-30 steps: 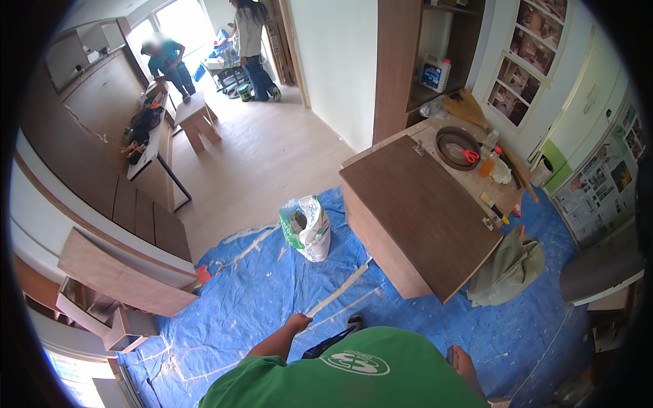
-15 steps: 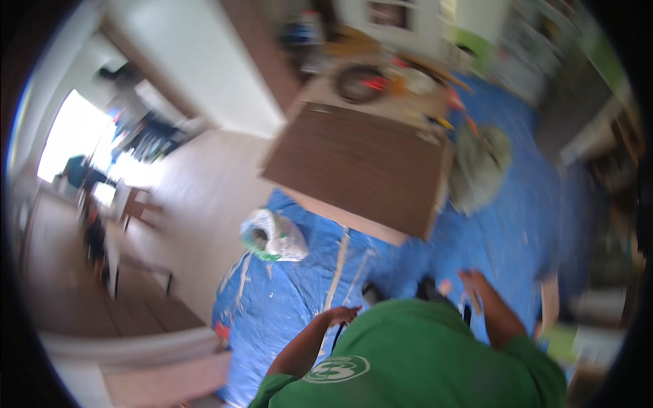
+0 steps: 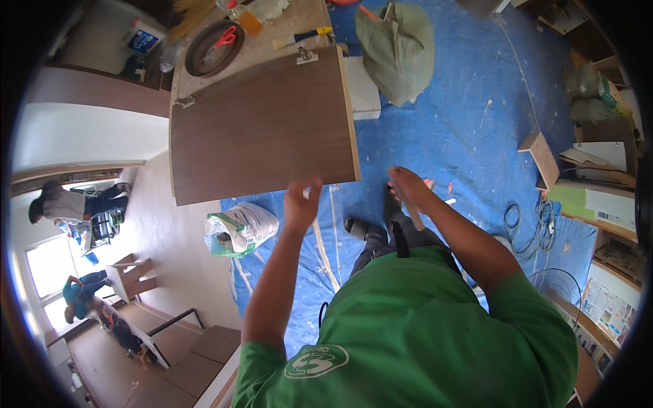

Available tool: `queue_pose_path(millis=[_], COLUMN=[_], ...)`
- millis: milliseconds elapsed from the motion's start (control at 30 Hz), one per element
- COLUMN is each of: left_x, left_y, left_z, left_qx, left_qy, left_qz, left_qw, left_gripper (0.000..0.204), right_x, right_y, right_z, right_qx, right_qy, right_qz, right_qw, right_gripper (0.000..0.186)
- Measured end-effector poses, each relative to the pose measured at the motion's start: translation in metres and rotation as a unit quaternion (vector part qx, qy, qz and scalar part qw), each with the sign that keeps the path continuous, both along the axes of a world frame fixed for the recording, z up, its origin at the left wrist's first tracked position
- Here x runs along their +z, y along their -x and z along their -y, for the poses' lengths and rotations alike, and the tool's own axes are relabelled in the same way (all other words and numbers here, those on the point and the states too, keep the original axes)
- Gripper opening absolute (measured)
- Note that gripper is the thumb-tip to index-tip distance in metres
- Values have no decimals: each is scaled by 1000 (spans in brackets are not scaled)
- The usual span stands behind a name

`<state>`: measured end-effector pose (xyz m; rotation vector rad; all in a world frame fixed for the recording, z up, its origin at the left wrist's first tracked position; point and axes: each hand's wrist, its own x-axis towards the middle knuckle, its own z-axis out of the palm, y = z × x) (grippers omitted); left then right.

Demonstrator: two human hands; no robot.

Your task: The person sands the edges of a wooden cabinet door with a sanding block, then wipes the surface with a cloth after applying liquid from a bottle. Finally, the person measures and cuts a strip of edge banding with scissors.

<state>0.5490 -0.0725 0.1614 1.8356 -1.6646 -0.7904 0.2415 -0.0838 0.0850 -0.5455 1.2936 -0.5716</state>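
A brown wood-grain cabinet door panel lies on a work table, with metal hinges along its far edge. My left hand is at the panel's near edge, fingers stretched and slightly blurred; whether they touch the edge I cannot tell. It holds nothing that I can see. To the right of the panel, over the blue sheet, my right hand is closed on a thin, flat brownish strip. The strip hangs down from the palm, and its exact kind cannot be made out.
Beyond the panel are a dark round tray, red scissors and a brush. A white-green bag and a pale sack rest on the blue sheet. Cables lie right; two people are at far left.
My view has turned and come closer to the panel, which now sits further left. My left hand has risen from my waist to the panel's near edge. The right hand still holds the strip.
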Motion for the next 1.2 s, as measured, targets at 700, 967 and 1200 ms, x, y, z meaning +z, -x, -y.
queue_pose_path(millis=[700, 967, 1200], left_x=[-67, -70, -68], left_y=[42, 38, 42], left_z=[225, 217, 222], left_qx=[20, 21, 4], left_qy=[38, 31, 42], left_qz=[314, 329, 337], left_qw=[948, 943, 941], left_gripper=[63, 61, 61], right_x=[-33, -29, -32], right_y=[-77, -62, -79], right_z=[237, 62, 356], right_qx=[-40, 85, -89], right_qy=[444, 429, 409], right_qz=[-184, -143, -179], right_qw=[876, 888, 890], right_gripper=[77, 87, 69])
